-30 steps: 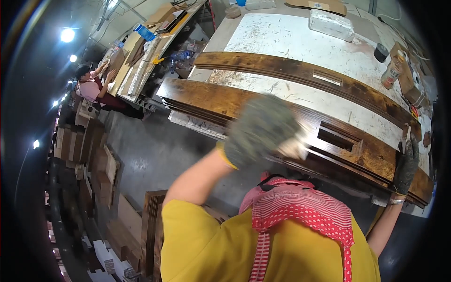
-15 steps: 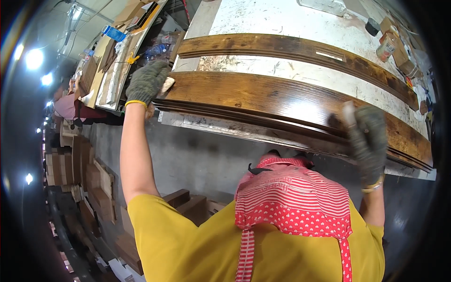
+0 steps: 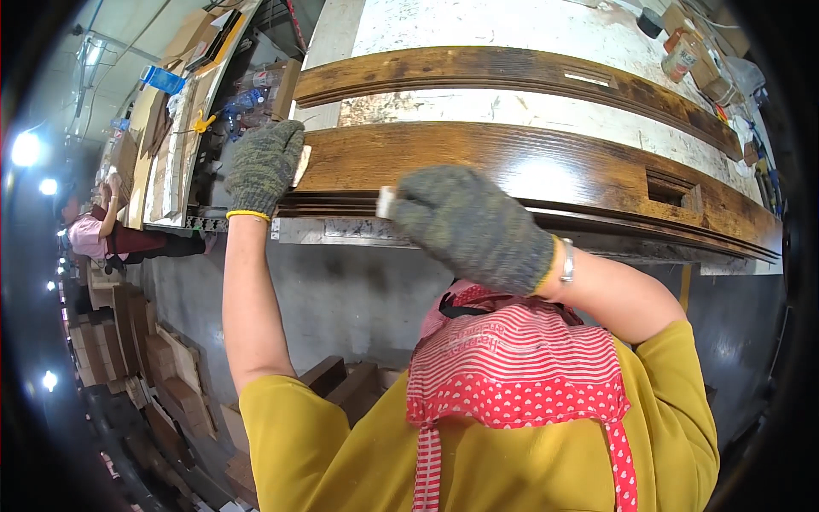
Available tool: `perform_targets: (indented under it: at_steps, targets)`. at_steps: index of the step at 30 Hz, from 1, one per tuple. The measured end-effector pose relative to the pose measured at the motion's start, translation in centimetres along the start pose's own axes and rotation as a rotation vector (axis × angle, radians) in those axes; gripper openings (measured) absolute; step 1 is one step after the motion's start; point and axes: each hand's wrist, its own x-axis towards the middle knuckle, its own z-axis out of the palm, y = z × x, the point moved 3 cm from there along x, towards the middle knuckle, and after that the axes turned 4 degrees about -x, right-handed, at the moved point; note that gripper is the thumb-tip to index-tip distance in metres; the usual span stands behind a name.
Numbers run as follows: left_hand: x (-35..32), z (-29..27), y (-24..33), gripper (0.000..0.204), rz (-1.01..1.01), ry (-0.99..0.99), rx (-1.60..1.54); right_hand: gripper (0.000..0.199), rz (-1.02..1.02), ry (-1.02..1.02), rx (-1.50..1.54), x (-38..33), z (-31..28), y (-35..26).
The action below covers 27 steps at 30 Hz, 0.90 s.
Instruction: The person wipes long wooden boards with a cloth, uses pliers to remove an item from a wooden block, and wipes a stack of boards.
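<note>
A stack of brown, glossy wooden boards [image 3: 409, 152] lies along the near edge of the table, with a rectangular cutout in the top one. My left hand [image 3: 263, 168], in a dark grey knit glove, is closed at the stack's left end, and a small whitish pad [image 3: 301, 165] sticks out beside its fingers. Over the front edge of the boards, left of their middle, is my right hand [image 3: 478, 224] in a matching glove. Its fingers are closed round another whitish pad [image 3: 386, 202]. The glove hides most of that pad, and I cannot tell whether it touches the wood.
Behind the stack lies a second brown board [image 3: 478, 68] on the stained white table [image 3: 478, 26]. A bottle [image 3: 680, 60] and a dark cup [image 3: 650, 23] stand at the far right. Plastic bottles [image 3: 246, 101] lie at the left. Another person [image 3: 94, 235] works at the far left.
My right hand has swept left along the front of the boards, from near their right end to left of the middle, uncovering the cutout. My left hand stays at the left end.
</note>
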Motion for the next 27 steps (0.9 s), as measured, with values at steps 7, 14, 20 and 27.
perform_targets:
  at_steps: [7,14,20,27]
  targets:
    - [0.1,0.2,0.0,0.029,-0.011,-0.01,-0.021,0.029,0.068,0.002,-0.187,-1.5,0.7,0.0]
    - [0.5,-1.3,1.2,0.024,0.167,-0.027,0.011,0.033,0.457,-0.153,-0.338,-10.8,-10.5,1.1]
    - [4.2,-2.7,18.1,0.027,0.788,0.276,-0.15,0.03,0.291,0.029,-0.376,-7.9,-6.7,-0.2]
    - [5.3,-0.8,21.4,0.018,0.62,0.053,-0.27,0.037,0.602,0.063,-0.52,-14.9,-10.9,1.3]
